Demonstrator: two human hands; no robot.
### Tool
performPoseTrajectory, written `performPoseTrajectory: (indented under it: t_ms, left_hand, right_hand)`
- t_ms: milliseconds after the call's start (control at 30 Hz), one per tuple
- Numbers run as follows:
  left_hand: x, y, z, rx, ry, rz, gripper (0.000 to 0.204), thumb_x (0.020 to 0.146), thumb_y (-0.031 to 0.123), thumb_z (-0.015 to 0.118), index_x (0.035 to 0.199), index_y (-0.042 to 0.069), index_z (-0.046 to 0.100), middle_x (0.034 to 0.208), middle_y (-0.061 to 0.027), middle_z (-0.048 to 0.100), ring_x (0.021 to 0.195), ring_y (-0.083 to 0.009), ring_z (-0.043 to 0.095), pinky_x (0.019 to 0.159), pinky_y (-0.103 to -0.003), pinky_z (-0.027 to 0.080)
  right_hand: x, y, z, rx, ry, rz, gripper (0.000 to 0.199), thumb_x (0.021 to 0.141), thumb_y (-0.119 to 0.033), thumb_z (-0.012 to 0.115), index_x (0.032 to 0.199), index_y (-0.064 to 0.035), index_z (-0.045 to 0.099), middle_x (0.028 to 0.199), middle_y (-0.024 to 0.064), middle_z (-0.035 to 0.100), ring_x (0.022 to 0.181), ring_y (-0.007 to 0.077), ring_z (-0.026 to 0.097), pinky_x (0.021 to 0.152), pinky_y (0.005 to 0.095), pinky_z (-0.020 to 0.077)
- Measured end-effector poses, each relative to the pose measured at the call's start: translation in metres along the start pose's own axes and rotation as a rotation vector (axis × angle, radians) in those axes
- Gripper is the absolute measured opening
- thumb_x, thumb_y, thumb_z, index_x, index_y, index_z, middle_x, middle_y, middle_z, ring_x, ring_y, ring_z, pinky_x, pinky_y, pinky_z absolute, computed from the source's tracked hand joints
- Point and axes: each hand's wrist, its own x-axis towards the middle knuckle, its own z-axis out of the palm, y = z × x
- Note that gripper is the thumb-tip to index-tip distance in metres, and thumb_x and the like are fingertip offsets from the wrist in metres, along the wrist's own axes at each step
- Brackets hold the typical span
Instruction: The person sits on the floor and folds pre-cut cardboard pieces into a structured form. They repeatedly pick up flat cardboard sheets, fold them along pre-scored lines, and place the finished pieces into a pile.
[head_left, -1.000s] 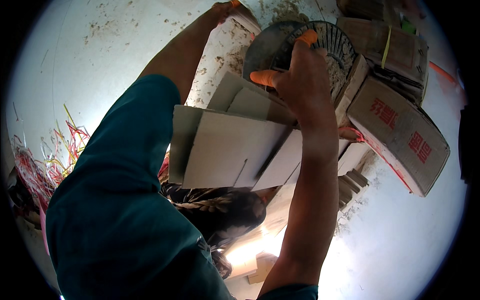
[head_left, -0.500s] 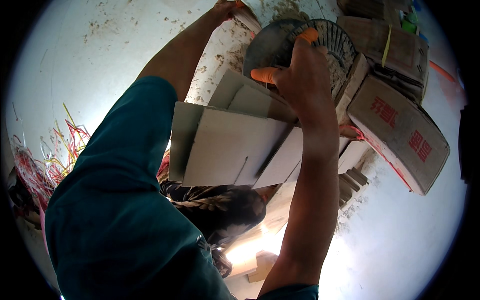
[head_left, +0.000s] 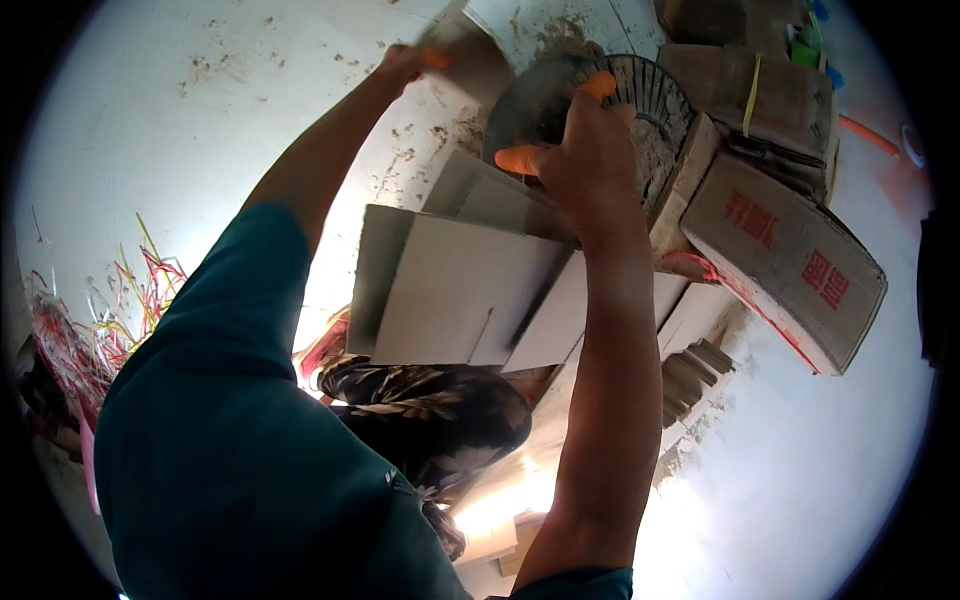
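Observation:
My left hand (head_left: 403,64), with orange covers on its fingertips, is closed on a flat brown piece (head_left: 472,62), smeared by motion. Orange covers also show on the fingers of my right hand (head_left: 592,150), bent over a dark round disc (head_left: 530,108) with thumb and forefinger spread round its side. What those fingers grip is hidden. Partly behind the disc is a black ribbed round basin (head_left: 640,80) with crumbly brown dirt in it. Nearer me, pale cardboard sheets (head_left: 450,285) stand slanted below my right hand and forearm.
Brown cartons (head_left: 775,95) are stacked at the far right; a carton with red print (head_left: 785,255) lies tilted nearer. Tangled coloured straps (head_left: 75,340) lie at the left. Brown crumbs are scattered over the pale floor (head_left: 230,60). Stacked grey-brown strips (head_left: 698,380) sit right of my forearm.
My left hand has moved left and nearer me, bringing the brown piece further into sight. My right hand has shifted slightly left, still at the disc. The view has moved a little.

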Motion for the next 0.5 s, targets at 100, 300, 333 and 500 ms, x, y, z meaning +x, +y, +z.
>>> performPoseTrajectory:
  t_ms: [100,300,333,500]
  left_hand:
    - [-0.055,-0.023,-0.061,-0.022,0.070,-0.054,0.033,0.078,0.027,0.062,0.102,0.004,0.063,0.086,-0.0045,0.065,0.074,-0.0126,0.055,0.067,-0.026,0.043]
    - [-0.149,-0.030,-0.128,-0.082,0.092,-0.154,0.046,0.084,0.027,0.055,0.121,0.000,0.049,0.105,-0.0104,0.060,0.097,-0.0191,0.056,0.086,-0.038,0.044]
    - [-0.155,-0.032,-0.135,-0.091,0.101,-0.165,0.048,0.083,0.028,0.056,0.121,0.000,0.049,0.106,-0.0107,0.059,0.098,-0.0194,0.056,0.087,-0.038,0.043]
    - [-0.179,-0.036,-0.158,-0.141,0.078,-0.136,0.056,0.077,0.031,0.062,0.121,-0.001,0.048,0.105,-0.0111,0.059,0.099,-0.0207,0.055,0.089,-0.038,0.043]
  right_hand:
    - [0.002,-0.014,-0.009,-0.010,-0.064,0.063,0.048,0.063,-0.021,0.082,0.086,0.0062,0.051,0.078,0.0215,0.059,0.071,0.0372,0.057,0.070,0.0441,0.0448]
    - [0.000,-0.010,-0.007,0.007,-0.039,0.119,0.050,0.062,-0.023,0.082,0.088,0.0063,0.050,0.082,0.0223,0.058,0.083,0.0380,0.053,0.072,0.0441,0.0441]
    - [0.001,-0.012,-0.009,0.076,-0.073,0.154,0.051,0.062,-0.023,0.082,0.088,0.0062,0.050,0.082,0.0227,0.057,0.085,0.0384,0.052,0.073,0.0442,0.0439]
    - [0.000,-0.019,-0.013,-0.011,-0.063,0.057,0.050,0.064,-0.013,0.078,0.096,0.0104,0.049,0.087,0.0332,0.057,0.087,0.0474,0.058,0.082,0.0479,0.0446]
